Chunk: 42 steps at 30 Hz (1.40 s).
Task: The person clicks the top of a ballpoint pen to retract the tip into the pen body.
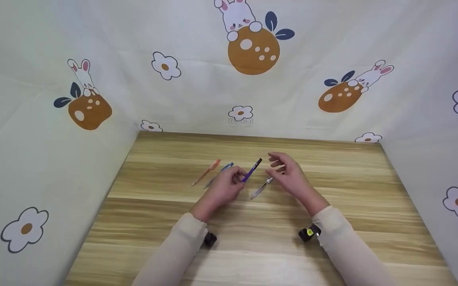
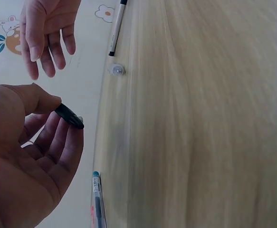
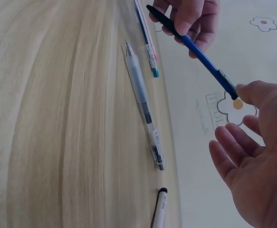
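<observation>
My left hand (image 1: 235, 177) pinches a blue pen with a black grip (image 1: 252, 169) between thumb and fingers and holds it slanted above the wooden table (image 1: 332, 238). In the right wrist view the pen (image 3: 202, 58) runs from the left hand (image 3: 183, 19) down to my right hand (image 3: 238, 126), whose thumb tip is at the pen's far end. The right hand (image 1: 280, 169) is open with its fingers spread and relaxed. The left wrist view shows only the pen's dark end (image 2: 70, 117) under the left thumb.
A clear pen (image 1: 261, 188) lies under the hands. An orange pen (image 1: 207, 172) and a blue-green pen (image 1: 222, 170) lie left of them. A white pen with a black cap (image 2: 116, 29) and a small clear cap (image 2: 117, 70) lie nearby. Printed cloth walls enclose the table.
</observation>
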Motion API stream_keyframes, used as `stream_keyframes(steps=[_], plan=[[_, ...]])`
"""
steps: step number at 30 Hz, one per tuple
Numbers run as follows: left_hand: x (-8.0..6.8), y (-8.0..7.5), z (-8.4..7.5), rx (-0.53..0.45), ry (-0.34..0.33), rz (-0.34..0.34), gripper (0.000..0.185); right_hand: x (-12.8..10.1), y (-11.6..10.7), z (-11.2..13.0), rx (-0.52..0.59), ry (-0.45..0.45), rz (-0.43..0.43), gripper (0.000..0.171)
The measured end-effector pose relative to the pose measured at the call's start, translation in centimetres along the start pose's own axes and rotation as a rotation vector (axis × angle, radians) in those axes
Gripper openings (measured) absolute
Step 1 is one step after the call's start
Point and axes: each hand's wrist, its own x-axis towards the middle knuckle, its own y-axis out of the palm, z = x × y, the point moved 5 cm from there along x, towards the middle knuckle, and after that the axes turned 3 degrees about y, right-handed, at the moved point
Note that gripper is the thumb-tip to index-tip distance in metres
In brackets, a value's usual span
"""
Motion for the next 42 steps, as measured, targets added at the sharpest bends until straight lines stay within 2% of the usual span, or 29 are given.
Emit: stream_keyframes(steps=[14,20,29,42], plan=[[-0.7,-1.2,0.6,0.224,0.020,-0.049,0.028,-0.3,-0.2,-0.4,0.014,0.003,-0.006,0.052],[-0.8,-1.6,0.8,0.356,0.086,-0.079,0.025,-0.5,-0.1,-0.5,0.024,0.029,0.005,0.051],[-0.8,-2.1,1.2,0.419,0.057,-0.107,0.026,-0.5,-0.2,-0.4,0.017,0.042,0.012,0.050],[-0.8,-2.4,1.8,0.528,0.076,-0.137,0.019,-0.6,-0.1,-0.5,0.033,0.051,0.007,0.049]])
